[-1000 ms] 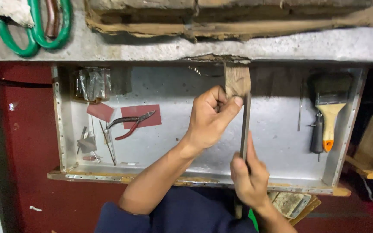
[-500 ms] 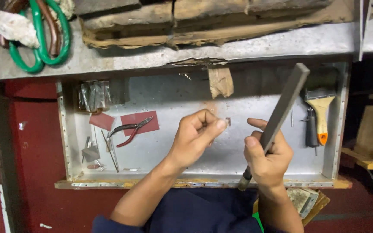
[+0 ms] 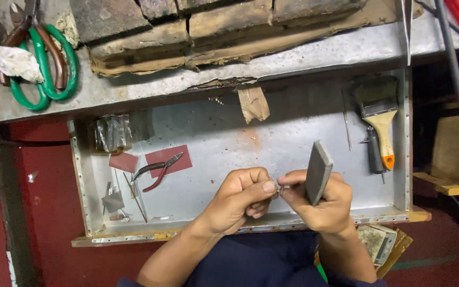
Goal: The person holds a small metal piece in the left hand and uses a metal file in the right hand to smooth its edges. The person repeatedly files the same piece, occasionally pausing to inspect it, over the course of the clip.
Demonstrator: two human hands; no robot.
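Both hands (image 3: 277,199) pinch a tiny ring (image 3: 280,188) (right also grips file (image 3: 317,172)) over tray (image 3: 293,143) holding pliers (image 3: 158,169).

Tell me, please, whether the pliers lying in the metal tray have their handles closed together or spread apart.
Spread apart. The pliers lie on a red sheet in the tray; their two handles diverge toward the left, one dark and one red.
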